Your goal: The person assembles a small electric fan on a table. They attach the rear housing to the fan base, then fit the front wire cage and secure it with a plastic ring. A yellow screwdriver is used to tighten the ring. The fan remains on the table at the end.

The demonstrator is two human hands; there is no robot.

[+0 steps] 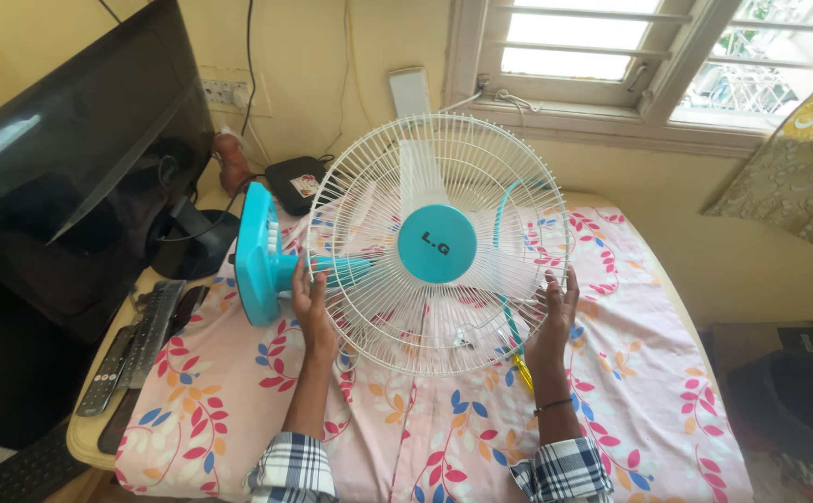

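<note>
A table fan lies on its side over the floral cloth [630,391]. Its round white wire grille [383,177] faces me, with a turquoise hub cap [437,244] in the middle and translucent blades behind the wires. The turquoise base [255,251] stands on edge at the left, joined by a turquoise neck. My left hand [311,307] grips the grille's left rim next to the neck. My right hand [557,312] holds the grille's right rim, fingers spread against the wires. A yellow-handled tool [524,373] lies on the cloth just under the grille, by my right wrist.
A dark flat screen [71,158] on a stand fills the left. Two remotes [131,349] lie at the table's left edge. A small black box [294,182] and cables sit by the wall. A barred window [611,56] is behind; a patterned curtain [798,158] hangs right.
</note>
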